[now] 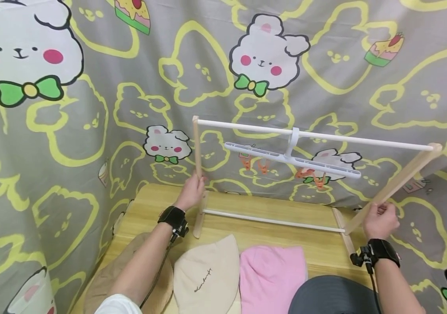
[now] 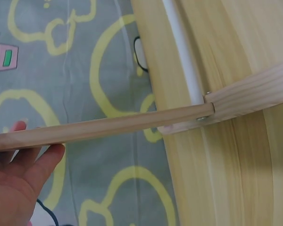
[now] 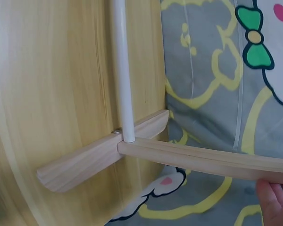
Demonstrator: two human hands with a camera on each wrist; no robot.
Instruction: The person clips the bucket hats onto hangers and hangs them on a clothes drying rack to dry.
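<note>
A small clothes rack with wooden side posts, wooden feet and a white top bar [image 1: 243, 125] stands on the wooden table [image 1: 160, 200]. My left hand [image 1: 193, 191] grips the left post [image 1: 197, 148] partway up; in the left wrist view, fingers [image 2: 49, 162] lie against that post. On the other side, my right hand [image 1: 381, 221] holds the right post [image 1: 400, 185] low down, with fingertips [image 3: 269, 197] under it in the right wrist view. From the top bar hangs a pale clip hanger [image 1: 255, 151] with several orange clips [image 1: 319, 182].
Along the table's near side lie a brown hat [image 1: 109, 270], a beige hat [image 1: 208, 270] with dark lettering, a pink hat [image 1: 270, 274] and a dark grey hat [image 1: 333, 294]. A grey curtain [image 1: 137, 65] with bunny prints surrounds the table. A white lower bar [image 1: 270, 220] joins the posts.
</note>
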